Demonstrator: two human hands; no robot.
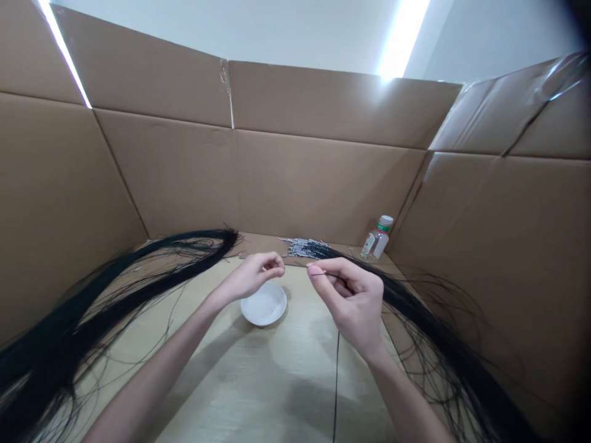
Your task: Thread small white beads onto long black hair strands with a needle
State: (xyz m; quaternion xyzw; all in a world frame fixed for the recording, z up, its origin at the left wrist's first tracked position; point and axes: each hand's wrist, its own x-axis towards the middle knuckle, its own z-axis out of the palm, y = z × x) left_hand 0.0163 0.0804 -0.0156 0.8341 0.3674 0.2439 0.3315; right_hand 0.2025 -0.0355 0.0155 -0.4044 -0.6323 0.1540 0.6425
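Note:
My right hand pinches a thin black cord between thumb and forefinger. A short end of the cord points left from the fingertips, and its length hangs below the hand toward the front of the table. Just left of it, my left hand is closed in a pinch above the far rim of a small white bowl. Whatever those fingertips hold is too small to make out. A gap separates the two hands. Tiny pale bits lie in the bowl, hard to tell from its white inside.
A bundle of black cords runs along the right, its far ends carrying silvery-white beaded tips. Another black cord bundle loops along the left. A clear bottle with a white cap stands at the back right. Cardboard walls enclose the table.

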